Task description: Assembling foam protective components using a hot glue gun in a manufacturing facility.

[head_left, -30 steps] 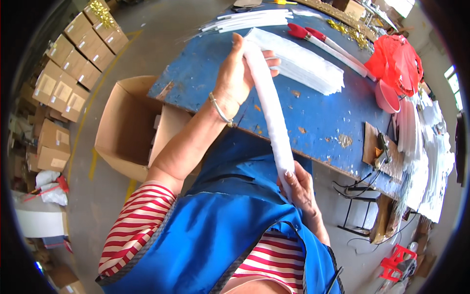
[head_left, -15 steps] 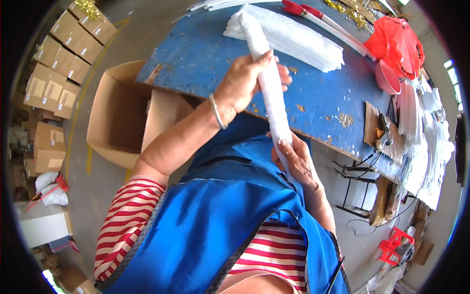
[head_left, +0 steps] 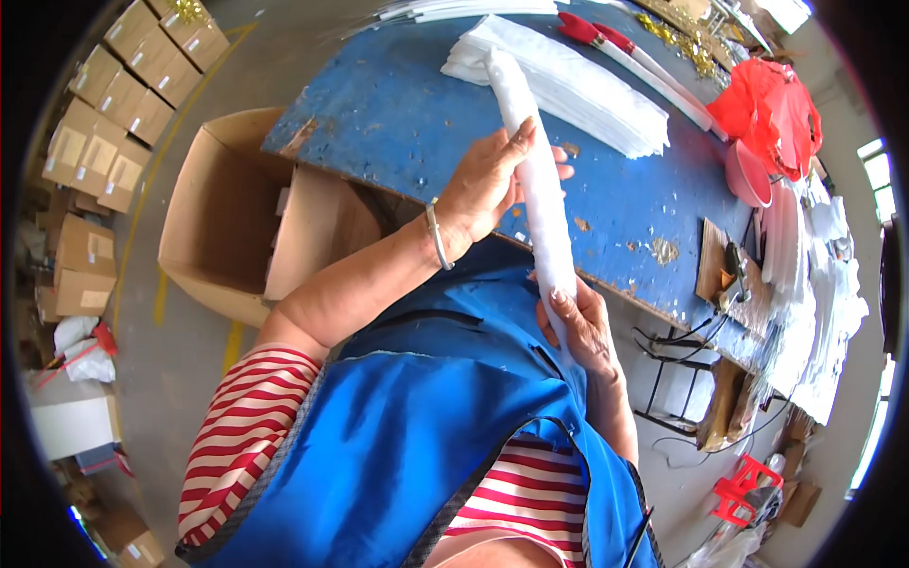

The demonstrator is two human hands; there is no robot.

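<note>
A long white foam-like roll (head_left: pixel 536 180) stands nearly upright between my hands, over the near edge of the blue table (head_left: pixel 398 104). My left hand (head_left: pixel 488 185), with a bracelet on its wrist, wraps around the roll's middle. My right hand (head_left: pixel 579 322) grips the roll's lower end close to my blue apron. The roll's top end reaches up in front of a stack of white sheets (head_left: pixel 578 85) lying on the table.
An open cardboard box (head_left: pixel 237 208) stands on the floor left of the table. Stacked brown cartons (head_left: pixel 123 85) line the far left. Red plastic bags (head_left: pixel 772 114), red-handled sticks (head_left: pixel 606 38) and more white sheets (head_left: pixel 814 293) lie at the table's right side.
My left hand has slid down the roll toward its middle. The roll now stands steeper and nearer my body, while my right hand keeps hold of the lower end.
</note>
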